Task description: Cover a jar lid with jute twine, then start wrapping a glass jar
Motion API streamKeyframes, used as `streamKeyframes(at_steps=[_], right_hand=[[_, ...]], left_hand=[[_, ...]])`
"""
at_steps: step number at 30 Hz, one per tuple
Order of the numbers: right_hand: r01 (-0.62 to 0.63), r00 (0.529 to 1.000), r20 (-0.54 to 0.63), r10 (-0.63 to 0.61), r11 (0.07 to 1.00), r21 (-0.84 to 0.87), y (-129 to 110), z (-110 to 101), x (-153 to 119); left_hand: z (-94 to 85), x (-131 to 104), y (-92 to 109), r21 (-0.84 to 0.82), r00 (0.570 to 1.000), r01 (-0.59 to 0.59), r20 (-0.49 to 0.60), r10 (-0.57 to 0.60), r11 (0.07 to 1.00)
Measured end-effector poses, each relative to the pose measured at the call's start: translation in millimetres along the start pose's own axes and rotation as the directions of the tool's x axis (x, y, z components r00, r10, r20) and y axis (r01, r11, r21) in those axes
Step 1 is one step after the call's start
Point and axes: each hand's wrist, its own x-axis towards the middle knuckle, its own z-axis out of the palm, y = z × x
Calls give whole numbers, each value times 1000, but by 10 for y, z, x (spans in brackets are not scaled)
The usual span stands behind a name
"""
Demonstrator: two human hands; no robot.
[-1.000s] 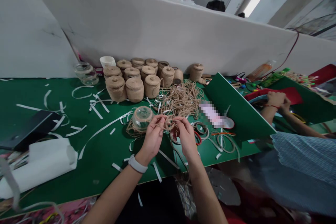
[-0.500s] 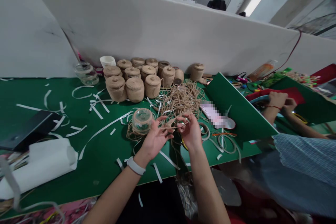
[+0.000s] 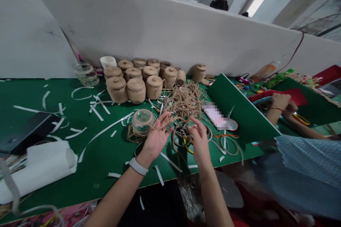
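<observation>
A length of brown jute twine (image 3: 178, 119) runs between my two hands over the green table. My left hand (image 3: 156, 140), palm up, has its fingers curled on the twine. My right hand (image 3: 199, 135) pinches the other end of that stretch between thumb and fingers. Just left of my left hand, a clear glass jar (image 3: 142, 117) rests on loose coils of twine. Below the hands lie scissors with yellow handles (image 3: 189, 147), partly hidden by my right hand. A tangled heap of twine (image 3: 186, 100) lies beyond my fingers.
Several twine-wrapped lidded jars (image 3: 136, 90) stand in rows at the back. White paper strips (image 3: 99, 145) litter the green table (image 3: 106, 173). To the right, a green board (image 3: 237, 104) stands upright, and beyond it a co-worker's hands (image 3: 281, 103) are busy. A phone (image 3: 213, 113) lies nearby.
My right hand has shifted a little right, away from my left. The twine between them now bows in a loose curve, and more of the scissors shows below.
</observation>
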Motion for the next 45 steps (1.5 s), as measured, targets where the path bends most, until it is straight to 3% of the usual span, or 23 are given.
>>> streamKeyframes(at_steps=[3, 5, 7, 9, 13, 15, 20, 24, 28, 30, 32, 36, 39, 42, 45], right_hand=[[40, 991, -103, -80, 937, -346, -80, -117, -111], [165, 944, -163, -288, 836, -523, -217, -145, -162], [281, 888, -138, -439, 755, -593, -362, -131, -188], [396, 872, -11, -490, 718, -573, -465, -83, -187], [569, 822, 326, -466, 671, -476, -499, 48, -125], [606, 794, 413, -446, 645, -466, -473, 90, -80], [582, 796, 505, -334, 648, -491, -474, 45, 43], [513, 786, 571, -238, 765, -388, -537, -55, 153], [281, 734, 654, -185, 959, -44, -553, -87, 230], [134, 735, 661, -147, 988, 72, -535, -63, 232], [66, 756, 644, -117, 992, 104, -510, -15, 213], [235, 810, 560, -173, 971, -39, -471, 89, 164], [403, 813, 510, -281, 904, -145, -455, 109, 144], [494, 814, 469, -343, 833, -248, -449, 73, 117], [521, 816, 465, -343, 785, -334, -445, 19, 91]], left_hand=[[-1, 7, 0, 29, 1000, -1, -5, 1, 1000], [-1, -1, -11, 57, 1000, -23, -7, 24, 998], [0, -15, -28, 99, 998, -55, 2, 55, 994], [2, -29, -47, 163, 995, -95, -5, 97, 982], [-4, -48, -77, 329, 978, -171, -61, 201, 929], [-14, -61, -84, 412, 963, -204, -81, 258, 888], [-13, -118, -83, 565, 935, -236, -88, 343, 790], [35, -151, -75, 644, 912, -287, -43, 408, 709], [42, -119, -82, 627, 912, -294, -43, 409, 721], [6, -81, -103, 606, 925, -279, -38, 378, 745], [-48, -45, -135, 614, 934, -268, -24, 357, 743], [-106, -41, -176, 632, 940, -274, 16, 341, 725], [-51, -93, -143, 510, 954, -280, 52, 296, 813], [41, -130, -81, 352, 972, -226, 13, 237, 908], [104, -131, -43, 289, 966, -219, -70, 249, 932]])
